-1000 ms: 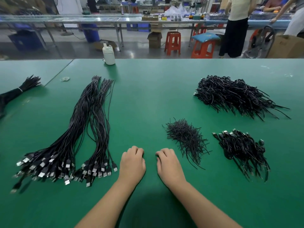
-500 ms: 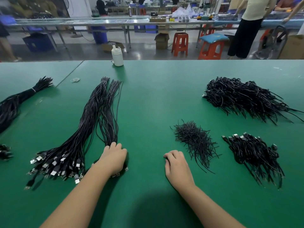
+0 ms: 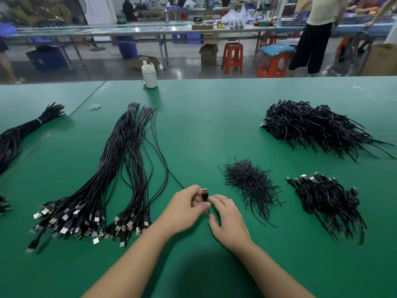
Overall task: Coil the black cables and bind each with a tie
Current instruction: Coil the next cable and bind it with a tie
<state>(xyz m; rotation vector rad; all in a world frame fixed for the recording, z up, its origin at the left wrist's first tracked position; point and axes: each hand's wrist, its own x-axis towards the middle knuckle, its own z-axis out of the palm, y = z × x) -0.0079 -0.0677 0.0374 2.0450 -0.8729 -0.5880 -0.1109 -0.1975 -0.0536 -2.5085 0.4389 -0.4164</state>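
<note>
My left hand pinches the USB plug of one black cable that trails back up-left to the straight cable bundles. My right hand is close beside it, fingers curled at the plug's lower end. A small heap of black ties lies just right of my hands. Coiled, bound cables are piled at the right. A larger heap of black cables lies at the back right.
A white bottle stands at the table's far edge. Another tied cable bundle lies at far left, with a rubber band near it. The green table stretches wide; people, stools and benches are beyond it.
My left hand reached to the plug ends of the left bundles, then came back to the middle with one cable's plug. My right hand lifted off the table to meet it.
</note>
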